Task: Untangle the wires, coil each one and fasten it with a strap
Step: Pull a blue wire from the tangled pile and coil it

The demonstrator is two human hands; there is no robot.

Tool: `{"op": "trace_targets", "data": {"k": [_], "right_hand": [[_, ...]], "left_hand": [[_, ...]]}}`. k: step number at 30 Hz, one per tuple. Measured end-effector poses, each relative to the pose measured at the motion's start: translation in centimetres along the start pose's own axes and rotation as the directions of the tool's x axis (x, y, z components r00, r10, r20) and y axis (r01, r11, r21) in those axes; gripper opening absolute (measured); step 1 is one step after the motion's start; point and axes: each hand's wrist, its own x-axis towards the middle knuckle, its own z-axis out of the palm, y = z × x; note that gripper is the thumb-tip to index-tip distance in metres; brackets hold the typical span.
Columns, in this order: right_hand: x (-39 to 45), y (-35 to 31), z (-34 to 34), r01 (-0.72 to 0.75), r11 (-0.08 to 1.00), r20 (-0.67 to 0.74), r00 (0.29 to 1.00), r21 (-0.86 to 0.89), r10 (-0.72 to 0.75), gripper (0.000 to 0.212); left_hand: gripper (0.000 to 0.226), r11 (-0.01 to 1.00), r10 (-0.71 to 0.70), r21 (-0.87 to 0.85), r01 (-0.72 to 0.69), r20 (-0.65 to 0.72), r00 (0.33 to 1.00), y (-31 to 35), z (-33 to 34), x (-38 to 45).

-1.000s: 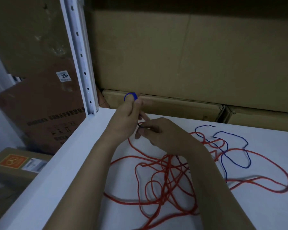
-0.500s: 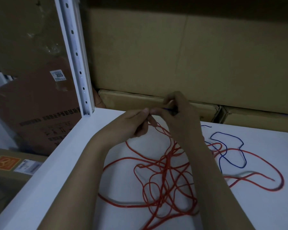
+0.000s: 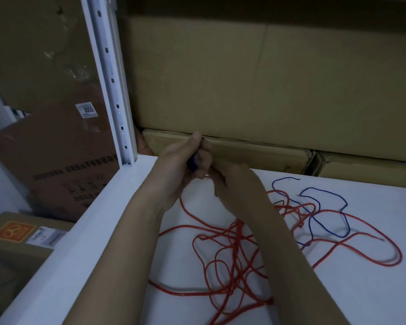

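Blue wire (image 3: 324, 214), looped over the left hand (image 3: 183, 165) a second ago, is now being gripped as a small coil inside its curled fingers while the right hand (image 3: 232, 181) is pinching the strand, so winding is progressing.

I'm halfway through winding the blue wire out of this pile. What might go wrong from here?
1. The blue wire crosses the red wire in several places, so pulling may tighten the snarl or drag red along.
2. The left hand grips only a small blue coil; it may spring loose.
3. What the right hand pinches is hidden.
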Motion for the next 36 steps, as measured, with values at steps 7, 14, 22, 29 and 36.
{"op": "trace_targets", "data": {"k": [7, 14, 22, 29, 36], "right_hand": [[-0.4, -1.8, 1.1, 0.08, 0.994, 0.315, 0.944, 0.077, -0.101, 0.029], [-0.3, -0.7, -1.0, 0.064, 0.926, 0.162, 0.978, 0.371, -0.133, 0.019], [0.3, 0.7, -1.6, 0.106, 0.97, -0.313, 0.949, 0.22, -0.033, 0.017], [0.1, 1.1, -1.6, 0.068, 0.989, -0.378, 0.926, 0.129, -0.014, 0.027], [0.2, 0.9, -0.9, -0.093, 0.972, 0.001, 0.995, 0.215, 0.095, 0.026]], "left_hand": [[0.035, 0.991, 0.123, -0.041, -0.128, -0.116, 0.986, -0.6, -1.7, 1.5], [0.028, 0.736, 0.265, 0.657, -0.165, -0.056, 0.963, -1.2, -2.1, 0.6], [0.06, 0.679, 0.029, 0.726, -0.109, 0.121, 0.992, -0.6, -1.2, 0.0], [0.044, 0.817, -0.075, 0.577, -0.019, 0.139, 0.987, -0.3, -0.5, -0.3], [0.039, 0.999, 0.047, 0.017, -0.047, 0.006, 0.999, 1.0, -0.5, -0.1]]}}
